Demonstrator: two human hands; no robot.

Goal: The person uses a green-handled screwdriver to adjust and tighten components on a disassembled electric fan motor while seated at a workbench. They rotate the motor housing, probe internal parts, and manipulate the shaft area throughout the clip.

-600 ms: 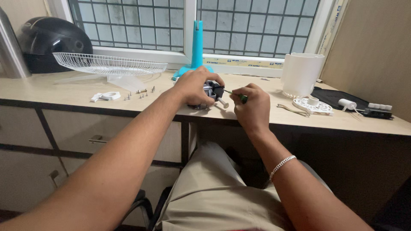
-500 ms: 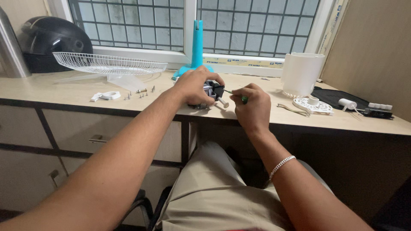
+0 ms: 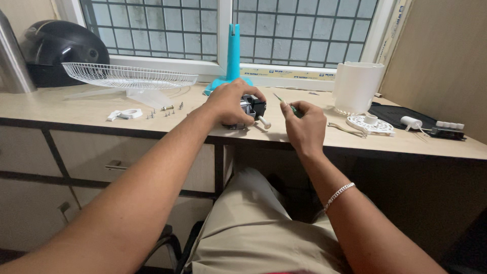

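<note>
My left hand [image 3: 231, 102] grips a small black and metal motor unit [image 3: 252, 107] with a white shaft, resting it on the beige desk [image 3: 76, 109] near the front edge. My right hand [image 3: 304, 124] holds a green-handled screwdriver [image 3: 286, 105], its thin tip raised and pointing up-left, just right of the motor and apart from it. A bracelet sits on my right wrist. Several loose screws [image 3: 166, 110] lie on the desk to the left of my left hand, next to a white plastic ring piece [image 3: 127, 114].
A white wire fan grille [image 3: 127, 76] lies at the back left, a black helmet [image 3: 63, 50] behind it. A turquoise stand [image 3: 232, 58] rises by the window. At right are a white cylinder housing [image 3: 356, 86], a white round vented part [image 3: 371, 124] and a black mat [image 3: 401, 115].
My right hand has drawn the screwdriver a little away from the motor, and its tip now points upward. The left hand keeps its hold on the motor.
</note>
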